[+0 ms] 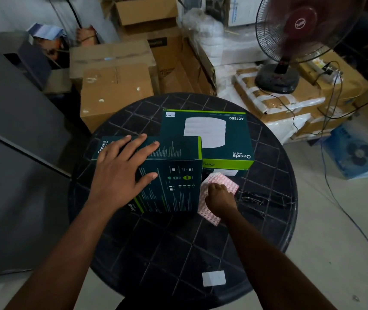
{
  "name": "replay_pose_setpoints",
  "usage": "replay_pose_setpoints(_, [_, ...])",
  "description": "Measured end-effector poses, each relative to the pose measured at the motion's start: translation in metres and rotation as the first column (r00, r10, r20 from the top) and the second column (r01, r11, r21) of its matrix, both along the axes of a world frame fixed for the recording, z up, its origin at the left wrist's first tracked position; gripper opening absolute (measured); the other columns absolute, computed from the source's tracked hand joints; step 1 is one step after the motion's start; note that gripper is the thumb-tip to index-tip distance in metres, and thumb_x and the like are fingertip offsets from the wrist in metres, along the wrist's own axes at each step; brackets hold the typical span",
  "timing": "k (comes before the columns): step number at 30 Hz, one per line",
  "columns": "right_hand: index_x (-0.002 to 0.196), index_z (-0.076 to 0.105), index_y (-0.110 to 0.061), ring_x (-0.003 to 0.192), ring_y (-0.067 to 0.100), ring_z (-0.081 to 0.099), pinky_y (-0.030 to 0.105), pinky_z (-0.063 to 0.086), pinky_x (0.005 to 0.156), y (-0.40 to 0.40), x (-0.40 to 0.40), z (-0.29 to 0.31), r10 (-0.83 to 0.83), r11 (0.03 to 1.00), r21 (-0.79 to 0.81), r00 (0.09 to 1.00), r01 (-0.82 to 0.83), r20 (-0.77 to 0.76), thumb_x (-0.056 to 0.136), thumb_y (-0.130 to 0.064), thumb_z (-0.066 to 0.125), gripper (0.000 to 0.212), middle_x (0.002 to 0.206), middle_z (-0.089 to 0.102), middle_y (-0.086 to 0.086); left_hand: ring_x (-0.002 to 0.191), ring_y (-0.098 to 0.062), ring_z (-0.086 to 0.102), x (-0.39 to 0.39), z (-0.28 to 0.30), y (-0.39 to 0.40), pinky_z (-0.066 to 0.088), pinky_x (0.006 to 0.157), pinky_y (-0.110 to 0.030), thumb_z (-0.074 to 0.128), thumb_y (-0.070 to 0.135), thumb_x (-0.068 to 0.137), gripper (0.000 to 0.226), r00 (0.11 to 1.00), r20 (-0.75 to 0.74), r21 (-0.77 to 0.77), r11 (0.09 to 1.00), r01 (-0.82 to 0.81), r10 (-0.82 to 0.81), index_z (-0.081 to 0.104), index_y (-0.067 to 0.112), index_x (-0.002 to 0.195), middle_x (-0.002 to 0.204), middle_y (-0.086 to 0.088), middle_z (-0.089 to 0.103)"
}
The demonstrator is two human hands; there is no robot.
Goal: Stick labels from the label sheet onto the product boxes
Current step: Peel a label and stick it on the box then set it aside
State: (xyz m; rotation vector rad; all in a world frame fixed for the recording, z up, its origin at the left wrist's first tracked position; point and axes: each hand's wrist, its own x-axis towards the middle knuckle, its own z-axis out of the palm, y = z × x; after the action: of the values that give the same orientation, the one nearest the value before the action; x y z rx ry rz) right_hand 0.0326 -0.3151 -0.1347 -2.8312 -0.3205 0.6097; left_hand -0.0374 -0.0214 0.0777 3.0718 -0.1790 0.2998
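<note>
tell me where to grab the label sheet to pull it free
Take the label sheet by its near corner, coming from the table's front edge. That corner lies flat and exposed; the left edge sits against the near box, and the right hand covers the middle.

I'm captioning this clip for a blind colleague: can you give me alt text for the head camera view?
A person's left hand rests flat on a dark green product box on a round black table, while the right hand picks at a pink label sheet beside it. A second box lies behind; cardboard cartons and a fan stand beyond.
</note>
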Motion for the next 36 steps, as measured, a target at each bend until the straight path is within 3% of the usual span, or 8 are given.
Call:
replay_pose_setpoints(6, [0.157, 0.022, -0.013, 0.153, 0.034, 0.014, 0.064, 0.04, 0.108, 0.001, -0.01, -0.008, -0.028, 0.993, -0.119, 0.994, 0.015, -0.105, 0.104, -0.028, 0.039, 0.057, 0.169, 0.012, 0.006, 0.145, -0.028, 0.034, -0.005, -0.001, -0.001, 0.031, 0.109, -0.052, 0.045, 0.066, 0.09, 0.071, 1.0, 0.007, -0.003, 1.0, 0.012, -0.012, 0.03, 0.041, 0.154, 0.16, 0.005, 0.035])
replay_pose_setpoints(12, [0.155, 0.025, -0.012, 0.15, 0.039, 0.018, 0.062, 0.036, 0.111, 0.004, -0.001, -0.004, -0.16, 0.976, -0.158, 0.985, 0.149, -0.065, 0.105, -0.028, 0.032, 0.054, 0.169, 0.011, 0.008, 0.146, -0.026, 0.031, -0.008, -0.002, -0.004, 0.028, 0.11, -0.049, 0.045, 0.067, 0.09, 0.07, 1.0, -0.004, 0.011, 1.0, 0.021, -0.021, 0.026, 0.044, 0.154, 0.162, 0.008, 0.032])
replay_pose_setpoints(16, [0.149, 0.033, -0.006, 0.147, 0.038, 0.026, 0.058, 0.038, 0.112, 0.003, -0.001, -0.011, -0.16, 0.987, 0.008, 0.987, 0.16, -0.008, 0.102, -0.021, 0.043, 0.051, 0.163, 0.027, 0.016, 0.146, -0.027, 0.031, -0.009, -0.002, -0.002, 0.031, 0.109, -0.051, 0.045, 0.067, 0.089, 0.071, 1.0, -0.01, -0.008, 1.0, 0.02, -0.02, 0.027, 0.044, 0.154, 0.162, 0.008, 0.032])
replay_pose_setpoints(19, [0.131, 0.047, -0.005, 0.125, 0.035, 0.048, 0.049, 0.049, 0.096, 0.003, -0.007, -0.011, -0.219, 0.974, 0.081, 0.974, 0.214, 0.063, 0.098, -0.02, 0.047, 0.037, 0.135, 0.055, 0.02, 0.145, -0.028, 0.033, -0.01, -0.001, 0.001, 0.033, 0.108, -0.053, 0.046, 0.066, 0.089, 0.07, 1.0, 0.006, -0.03, 0.999, 0.014, -0.014, 0.03, 0.043, 0.153, 0.161, 0.006, 0.034])
replay_pose_setpoints(26, [0.137, 0.045, -0.002, 0.145, 0.038, 0.035, 0.055, 0.036, 0.117, 0.001, -0.003, -0.022, -0.13, 0.987, 0.104, 0.991, 0.126, 0.04, 0.1, -0.017, 0.039, 0.04, 0.151, 0.044, 0.022, 0.145, -0.027, 0.033, -0.015, 0.001, 0.002, 0.035, 0.105, -0.052, 0.048, 0.066, 0.088, 0.071, 1.0, 0.001, -0.038, 0.999, 0.001, -0.001, 0.03, 0.043, 0.153, 0.161, 0.007, 0.033])
replay_pose_setpoints(30, [0.128, 0.051, -0.005, 0.133, 0.04, 0.046, 0.054, 0.044, 0.107, 0.0, -0.019, -0.019, -0.194, 0.971, 0.161, 0.975, 0.176, 0.104, 0.1, -0.02, 0.045, 0.033, 0.14, 0.054, 0.023, 0.146, -0.026, 0.031, -0.017, 0.004, 0.0, 0.035, 0.105, -0.052, 0.054, 0.062, 0.092, 0.07, 1.0, -0.019, -0.049, 0.999, 0.002, -0.003, 0.027, 0.044, 0.154, 0.162, 0.009, 0.031])
replay_pose_setpoints(33, [0.105, 0.058, -0.017, 0.093, 0.022, 0.058, 0.035, 0.052, 0.08, 0.006, -0.036, 0.008, -0.463, 0.828, 0.401, 0.881, 0.392, 0.094, 0.101, -0.027, 0.051, 0.013, 0.109, 0.063, 0.013, 0.148, -0.025, 0.029, -0.021, 0.01, -0.002, 0.037, 0.105, -0.051, 0.06, 0.056, 0.09, 0.076, 0.998, -0.061, -0.033, 0.999, 0.016, -0.018, 0.024, 0.043, 0.155, 0.164, 0.011, 0.026])
replay_pose_setpoints(36, [0.093, 0.059, -0.016, 0.081, 0.022, 0.066, 0.021, 0.051, 0.064, 0.012, -0.05, 0.06, -0.709, 0.479, 0.738, 0.705, 0.475, 0.007, 0.102, -0.019, 0.056, 0.01, 0.087, 0.065, -0.005, 0.15, -0.019, 0.024, -0.028, 0.016, -0.003, 0.035, 0.109, -0.052, 0.067, 0.046, 0.088, 0.072, 0.997, -0.076, -0.106, 0.994, 0.021, -0.029, 0.032, 0.036, 0.149, 0.165, 0.017, 0.021])
